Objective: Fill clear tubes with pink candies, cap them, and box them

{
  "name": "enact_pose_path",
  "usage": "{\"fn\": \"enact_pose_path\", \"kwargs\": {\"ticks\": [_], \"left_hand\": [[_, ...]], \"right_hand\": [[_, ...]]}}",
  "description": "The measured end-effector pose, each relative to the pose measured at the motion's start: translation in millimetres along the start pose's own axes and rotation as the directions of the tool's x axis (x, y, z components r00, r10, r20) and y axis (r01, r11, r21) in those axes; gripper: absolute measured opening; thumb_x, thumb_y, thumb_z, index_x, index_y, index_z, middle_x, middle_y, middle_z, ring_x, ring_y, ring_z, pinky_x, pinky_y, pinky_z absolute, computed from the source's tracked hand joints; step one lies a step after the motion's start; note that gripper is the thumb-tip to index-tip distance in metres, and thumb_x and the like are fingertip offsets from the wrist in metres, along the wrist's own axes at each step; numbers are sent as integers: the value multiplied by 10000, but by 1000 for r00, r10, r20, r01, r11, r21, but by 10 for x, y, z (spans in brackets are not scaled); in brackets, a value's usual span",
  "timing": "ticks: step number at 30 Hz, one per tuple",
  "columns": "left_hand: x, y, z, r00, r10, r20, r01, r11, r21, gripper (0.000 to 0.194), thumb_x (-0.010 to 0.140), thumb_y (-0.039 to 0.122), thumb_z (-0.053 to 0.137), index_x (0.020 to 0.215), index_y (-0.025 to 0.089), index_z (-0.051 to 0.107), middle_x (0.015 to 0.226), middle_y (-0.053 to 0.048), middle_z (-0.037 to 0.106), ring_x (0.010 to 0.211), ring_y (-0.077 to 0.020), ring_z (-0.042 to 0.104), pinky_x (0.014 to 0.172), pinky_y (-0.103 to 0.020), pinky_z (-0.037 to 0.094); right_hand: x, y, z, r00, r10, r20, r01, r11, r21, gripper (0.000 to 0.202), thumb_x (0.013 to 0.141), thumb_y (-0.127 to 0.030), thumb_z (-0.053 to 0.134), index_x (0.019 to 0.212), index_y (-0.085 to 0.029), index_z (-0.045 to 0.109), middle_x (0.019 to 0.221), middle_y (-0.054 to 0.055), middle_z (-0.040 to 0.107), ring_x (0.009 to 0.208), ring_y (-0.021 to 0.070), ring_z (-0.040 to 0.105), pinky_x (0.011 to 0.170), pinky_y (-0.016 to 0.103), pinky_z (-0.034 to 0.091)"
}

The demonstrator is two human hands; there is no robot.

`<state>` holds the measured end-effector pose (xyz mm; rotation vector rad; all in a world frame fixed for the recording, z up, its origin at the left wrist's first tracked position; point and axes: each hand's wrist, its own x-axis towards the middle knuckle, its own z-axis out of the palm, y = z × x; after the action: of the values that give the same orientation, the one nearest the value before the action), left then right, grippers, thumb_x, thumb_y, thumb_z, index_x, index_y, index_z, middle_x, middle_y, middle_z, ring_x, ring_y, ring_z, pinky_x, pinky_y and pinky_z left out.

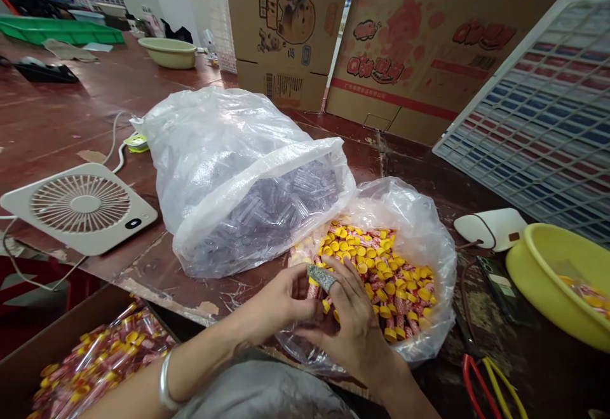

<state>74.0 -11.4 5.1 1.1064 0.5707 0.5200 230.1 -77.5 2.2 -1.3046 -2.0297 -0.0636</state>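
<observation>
My left hand (295,301), with a silver bangle on the wrist, meets my right hand (350,314) at the near left edge of a clear plastic bag (424,215). Inside that bag lie several small red-and-white tubes with yellow caps (405,288). My left fingers are pinched near one patterned tube; my right fingers are bent around the same spot, with grey tape on one finger. What sits between the fingertips is mostly hidden. Behind them, a white woven sack (214,133) lies open, full of clear empty tubes (276,203).
A box of filled, yellow-capped tubes (109,355) is at lower left. A white fan (86,206) stands on the red table (200,288). To the right are a yellow basin (538,285), a phone (505,288) and scissors (481,384). Cardboard boxes (386,56) and a white crate (534,114) stand behind.
</observation>
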Motion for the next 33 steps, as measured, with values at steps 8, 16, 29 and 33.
{"fn": "enact_pose_path", "kwargs": {"ticks": [8, 16, 29, 33], "left_hand": [[783, 561, -585, 924, 381, 23, 53, -190, 980, 324, 908, 51, 397, 1066, 139, 667, 978, -125, 573, 842, -235, 565, 605, -309, 424], [679, 517, -577, 901, 421, 102, -127, 32, 991, 213, 932, 162, 502, 1109, 151, 620, 1070, -118, 653, 990, -253, 579, 823, -363, 469], [-161, -103, -10, 999, -12, 32, 6, 984, 176, 276, 831, 404, 717, 927, 148, 681, 839, -12, 646, 806, -164, 551, 759, -255, 416], [-163, -127, 71, 999, -49, 12, 50, 987, -152, 307, 762, 397, 795, 880, 138, 678, 836, -25, 650, 782, -162, 602, 762, -269, 482]], "right_hand": [[-383, 536, -412, 969, 217, 116, -195, 965, -174, 84, 978, -246, 563, 915, -210, 605, 891, 59, 677, 871, 220, 673, 789, 359, 570], [-609, 388, -149, 875, 34, 483, 21, 994, -108, 234, 913, -72, 595, 1107, -195, 643, 1020, 60, 717, 989, 216, 643, 866, 382, 567], [-320, 76, -119, 889, 453, -60, -390, 821, 417, 159, 947, -258, 625, 1097, -214, 655, 976, 63, 768, 875, 207, 755, 788, 323, 635], [-291, 25, -151, 982, 183, 52, -190, 957, 221, 367, 946, -428, 615, 1231, -196, 598, 1135, 124, 712, 1092, 265, 685, 930, 422, 592]]}}
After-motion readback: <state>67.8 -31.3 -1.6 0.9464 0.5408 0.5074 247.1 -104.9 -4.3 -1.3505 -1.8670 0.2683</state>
